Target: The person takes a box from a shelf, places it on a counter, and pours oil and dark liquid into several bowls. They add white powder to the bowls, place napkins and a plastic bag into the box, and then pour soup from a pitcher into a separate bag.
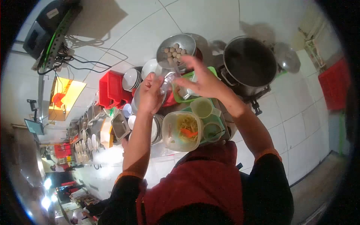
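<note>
My left hand (151, 93) is closed, thumb and fingers pinching a clear, shiny piece of plastic (167, 81) that looks like a thin bag. Close on its right, my right hand (200, 78) has its fingers spread and is slightly blurred; no firm hold shows. Beyond the hands, a metal strainer bowl (189, 43) holds several round meatballs (175, 51). Under my right hand lies a green basket (213, 72), partly covered. Nearer my body stand a white tub (169, 129) with shredded vegetables and some orange pieces, and a pale green measuring cup (202, 107).
A large dark pot (249, 62) sits on a burner at the right. Stacked white bowls (131, 79) and a red basket (113, 88) stand to the left. Black cables (88, 64) hang on the tiled wall; a red crate (335, 84) is far right.
</note>
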